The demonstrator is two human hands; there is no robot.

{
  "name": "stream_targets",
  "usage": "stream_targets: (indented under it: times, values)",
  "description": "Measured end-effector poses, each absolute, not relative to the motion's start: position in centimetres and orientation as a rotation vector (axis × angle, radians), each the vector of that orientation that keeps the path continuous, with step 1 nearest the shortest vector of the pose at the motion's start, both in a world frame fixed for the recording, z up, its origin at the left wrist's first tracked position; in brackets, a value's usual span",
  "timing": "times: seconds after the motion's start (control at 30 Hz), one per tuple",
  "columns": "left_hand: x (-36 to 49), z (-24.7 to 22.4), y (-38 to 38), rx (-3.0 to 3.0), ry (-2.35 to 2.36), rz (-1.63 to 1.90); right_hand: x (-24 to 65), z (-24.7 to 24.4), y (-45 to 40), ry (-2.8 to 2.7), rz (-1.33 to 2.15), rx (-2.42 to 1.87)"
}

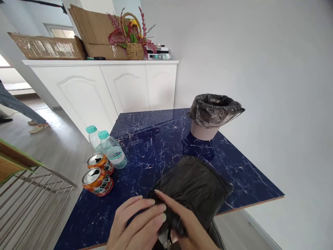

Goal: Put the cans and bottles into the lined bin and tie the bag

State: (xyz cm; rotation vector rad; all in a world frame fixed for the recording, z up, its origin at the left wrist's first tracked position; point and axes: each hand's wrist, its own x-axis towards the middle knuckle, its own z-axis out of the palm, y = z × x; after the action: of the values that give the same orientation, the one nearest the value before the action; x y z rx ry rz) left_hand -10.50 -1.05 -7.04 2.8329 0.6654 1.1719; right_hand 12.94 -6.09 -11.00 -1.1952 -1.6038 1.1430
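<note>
The step in hand seems to be handling the bunched end of a black plastic bag (195,185), which lies at the near edge of the table (145,146). The left hand (139,222) and right hand (188,220) meet there, fingers closed on the gathered plastic. The next move likely calls for a light, even pinch on the thin film. Blur and fingers hide whether there is a knot; the forearms are cut off, and the inside of the lined bin (204,132) is mostly unseen.

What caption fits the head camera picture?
Two hands handling a black plastic bag on a blue marbled table, near a lined bin.
</note>
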Motion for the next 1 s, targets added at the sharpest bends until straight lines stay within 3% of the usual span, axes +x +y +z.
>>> stream_targets:
  times: [0.1,0.2,0.37,0.5,0.57,0.77,0.9,1.0]
  values:
    - [-5.6,-6.7,-0.3,2.780,0.741,1.349,14.6,-11.5,-5.5,-0.862,1.175,-1.476]
    - [-1.3,-8.1,0.9,2.830,0.727,1.060,18.2,-12.4,-4.0,-0.568,1.162,-1.478]
    - [3.4,-12.7,2.4,2.931,0.775,0.511,24.2,-13.2,-1.9,-0.916,0.915,-1.602]
    - [4.5,-14.4,2.5,2.935,0.817,0.405,26.1,-13.6,-1.4,-1.345,0.299,-1.667]
    - [4.6,-14.1,2.3,2.937,0.803,0.380,26.2,-14.4,-1.1,-1.643,0.162,-1.635]
    - [2.8,-12.1,2.9,2.945,0.772,0.337,26.9,-15.3,-2.6,-2.010,0.225,-1.670]
    - [0.6,-11.5,3.9,2.933,0.747,0.378,27.6,-14.6,-5.7,-2.314,0.218,-1.295]
    - [-0.3,-11.1,4.5,2.910,0.700,0.381,27.5,-15.6,-7.0,-2.424,0.162,-1.256]
